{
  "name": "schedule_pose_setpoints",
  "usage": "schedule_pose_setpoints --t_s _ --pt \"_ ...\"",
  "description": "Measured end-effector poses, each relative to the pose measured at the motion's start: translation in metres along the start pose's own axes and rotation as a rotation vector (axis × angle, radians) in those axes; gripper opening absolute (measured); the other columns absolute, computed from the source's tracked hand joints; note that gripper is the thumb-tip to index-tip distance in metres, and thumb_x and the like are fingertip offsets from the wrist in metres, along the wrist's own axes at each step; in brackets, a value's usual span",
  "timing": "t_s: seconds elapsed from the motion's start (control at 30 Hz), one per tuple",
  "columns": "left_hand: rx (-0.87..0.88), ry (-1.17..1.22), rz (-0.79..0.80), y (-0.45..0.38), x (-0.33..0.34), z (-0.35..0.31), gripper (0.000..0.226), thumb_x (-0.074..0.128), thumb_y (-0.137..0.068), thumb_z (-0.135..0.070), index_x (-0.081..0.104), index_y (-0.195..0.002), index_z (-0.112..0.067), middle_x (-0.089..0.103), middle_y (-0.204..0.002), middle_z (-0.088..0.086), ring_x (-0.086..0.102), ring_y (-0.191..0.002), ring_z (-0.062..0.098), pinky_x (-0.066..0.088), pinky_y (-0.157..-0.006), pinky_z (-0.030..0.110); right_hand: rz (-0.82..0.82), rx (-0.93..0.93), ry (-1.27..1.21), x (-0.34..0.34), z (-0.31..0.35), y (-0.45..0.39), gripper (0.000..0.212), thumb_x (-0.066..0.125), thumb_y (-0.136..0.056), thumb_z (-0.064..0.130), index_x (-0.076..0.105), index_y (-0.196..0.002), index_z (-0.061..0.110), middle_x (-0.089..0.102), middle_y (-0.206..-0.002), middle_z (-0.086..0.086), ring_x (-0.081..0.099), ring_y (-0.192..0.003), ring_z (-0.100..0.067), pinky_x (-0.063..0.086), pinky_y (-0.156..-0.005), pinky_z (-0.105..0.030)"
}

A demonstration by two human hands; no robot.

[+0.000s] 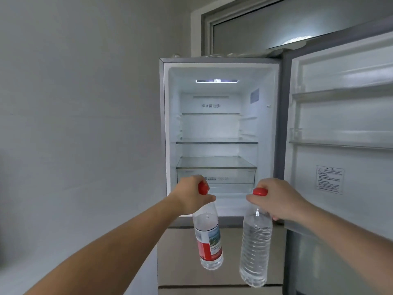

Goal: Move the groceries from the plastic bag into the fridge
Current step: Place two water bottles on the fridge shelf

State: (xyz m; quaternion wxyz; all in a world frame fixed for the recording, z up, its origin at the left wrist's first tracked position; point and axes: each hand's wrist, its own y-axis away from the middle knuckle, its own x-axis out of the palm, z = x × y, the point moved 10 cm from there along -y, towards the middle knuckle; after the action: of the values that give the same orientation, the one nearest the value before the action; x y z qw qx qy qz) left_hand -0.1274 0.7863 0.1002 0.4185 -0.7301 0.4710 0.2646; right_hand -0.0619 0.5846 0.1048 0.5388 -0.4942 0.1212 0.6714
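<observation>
The fridge stands ahead with its upper compartment lit and its door swung open to the right. My left hand grips the neck of a small water bottle with a red cap and a red and white label. My right hand grips the neck of a larger, unlabelled water bottle with a red cap. Both bottles hang upright in front of the fridge, below the open compartment. The plastic bag is not in view.
Inside are glass shelves and a clear drawer, all bare. The door holds several bare racks. Closed beige drawers sit below the compartment. A grey wall runs along the left; a window sits above the fridge.
</observation>
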Motion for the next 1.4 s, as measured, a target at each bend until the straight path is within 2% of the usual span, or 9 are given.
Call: schedule_pose_setpoints --t_s 0.17,0.33,0.4,0.5,0.67,0.8,0.97,1.23,1.4 --pt "0.117 0.097 -0.055 -0.07 -0.017 0.014 0.033 0.072 -0.085 -0.03 0.058 -0.113 -0.019 0.056 -0.102 -0.005 0.053 -0.089 0.011 0.041 -0.069 0.014 -0.04 0.023 0.025 0.003 0.016 -0.068 0.031 0.065 -0.082 0.037 0.062 -0.08 0.006 0.06 -0.058 -0.002 0.059 -0.038 -0.015 0.049 -0.047 -0.025" --pt "0.216 0.056 -0.12 -0.13 -0.05 0.015 0.038 0.071 -0.086 -0.028 0.059 -0.12 -0.018 0.06 -0.113 -0.001 0.056 -0.1 0.016 0.045 -0.086 0.023 -0.079 0.026 0.051 -0.008 0.035 -0.13 0.028 0.066 -0.085 0.038 0.061 -0.085 0.011 0.06 -0.064 -0.002 0.063 -0.047 -0.018 0.055 -0.053 -0.026" --pt "0.282 0.018 -0.176 -0.15 -0.069 0.009 0.038 0.07 -0.086 -0.028 0.059 -0.12 -0.017 0.062 -0.115 0.001 0.057 -0.103 0.019 0.046 -0.088 0.026 -0.123 0.011 0.106 -0.019 0.042 -0.154 0.029 0.064 -0.086 0.042 0.059 -0.087 0.013 0.063 -0.07 -0.003 0.068 -0.054 -0.02 0.057 -0.06 -0.029" --pt "0.378 -0.009 -0.278 -0.178 -0.098 -0.007 0.039 0.07 -0.087 -0.028 0.058 -0.122 -0.017 0.061 -0.118 0.004 0.056 -0.105 0.019 0.047 -0.091 0.027 -0.18 -0.031 0.162 -0.039 0.055 -0.191 0.029 0.061 -0.088 0.045 0.057 -0.087 0.016 0.062 -0.073 -0.003 0.067 -0.058 -0.018 0.05 -0.057 -0.025" --pt "0.468 -0.018 -0.492 -0.228 -0.14 -0.038 0.037 0.068 -0.089 -0.027 0.057 -0.122 -0.015 0.06 -0.118 0.004 0.054 -0.105 0.019 0.043 -0.089 0.027 -0.394 -0.081 0.196 -0.1 0.069 -0.247 0.033 0.058 -0.089 0.048 0.057 -0.085 0.015 0.063 -0.073 -0.003 0.068 -0.059 -0.02 0.048 -0.064 -0.028" --pt "0.47 -0.048 -0.579 -0.277 -0.149 -0.061 0.036 0.065 -0.091 -0.025 0.055 -0.123 -0.014 0.058 -0.116 0.002 0.052 -0.101 0.015 0.039 -0.085 0.023 -0.497 -0.1 0.143 -0.144 0.066 -0.297 0.036 0.057 -0.088 0.043 0.058 -0.084 0.007 0.062 -0.07 -0.006 0.07 -0.057 -0.027 0.053 -0.068 -0.034" --pt "0.421 -0.057 -0.617 -0.343 -0.132 -0.08 0.035 0.063 -0.093 -0.024 0.055 -0.125 -0.014 0.057 -0.116 -0.002 0.047 -0.097 0.009 0.036 -0.083 0.02 -0.56 -0.111 0.158 -0.165 0.045 -0.36 0.031 0.056 -0.09 0.038 0.052 -0.079 0.009 0.055 -0.072 -0.005 0.069 -0.058 -0.033 0.046 -0.055 -0.03" --pt "0.354 -0.034 -0.6 -0.433 -0.1 -0.086 0.033 0.058 -0.096 -0.021 0.052 -0.128 -0.015 0.057 -0.121 0.002 0.053 -0.108 0.015 0.038 -0.085 0.022 -0.525 -0.156 0.256 -0.135 0.015 -0.452 0.036 0.055 -0.092 0.041 0.045 -0.073 0.013 0.05 -0.07 -0.004 0.054 -0.053 -0.021 0.033 -0.045 -0.026" --pt "0.355 -0.042 -0.572 -0.47 -0.081 -0.081 0.035 0.055 -0.097 -0.02 0.05 -0.132 -0.014 0.055 -0.124 0.005 0.047 -0.1 0.01 0.035 -0.083 0.02 -0.506 -0.152 0.262 -0.116 0.008 -0.486 0.036 0.053 -0.093 0.041 0.047 -0.07 0.014 0.055 -0.07 -0.005 0.06 -0.053 -0.023 0.041 -0.05 -0.026"
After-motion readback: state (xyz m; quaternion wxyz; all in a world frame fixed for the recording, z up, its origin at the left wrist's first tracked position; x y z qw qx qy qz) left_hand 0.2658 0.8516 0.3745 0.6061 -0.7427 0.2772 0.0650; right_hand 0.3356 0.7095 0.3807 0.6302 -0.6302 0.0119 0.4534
